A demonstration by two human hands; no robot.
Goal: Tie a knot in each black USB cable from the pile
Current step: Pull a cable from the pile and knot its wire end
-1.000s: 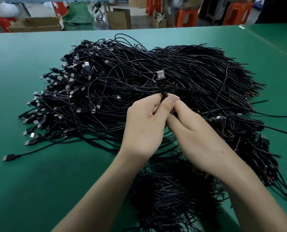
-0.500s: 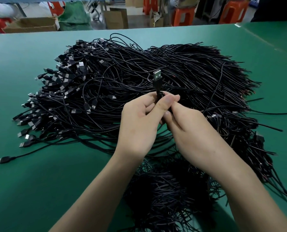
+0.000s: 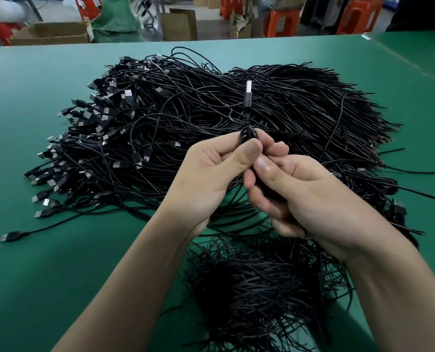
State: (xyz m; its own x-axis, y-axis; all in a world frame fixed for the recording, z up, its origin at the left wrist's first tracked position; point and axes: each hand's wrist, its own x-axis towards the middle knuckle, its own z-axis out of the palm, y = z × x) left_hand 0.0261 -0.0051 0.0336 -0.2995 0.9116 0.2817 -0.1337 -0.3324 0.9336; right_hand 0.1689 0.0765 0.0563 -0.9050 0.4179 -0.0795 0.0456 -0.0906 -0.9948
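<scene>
Head: USB cable (image 3: pixel 247 101) upright from left grip (image 3: pixel 211 179)

Cable (image 3: pixel 247 118): lower run hidden inside left hand (image 3: pixel 211 174) and right hand (image 3: pixel 305 196); loop at thumbs too small to read. Near pile (image 3: pixel 257 288) cut by bottom edge. Far stools (image 3: pixel 282 21) blurred.

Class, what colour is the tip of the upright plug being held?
Silver; the plug tip shows best in the head view.
</scene>
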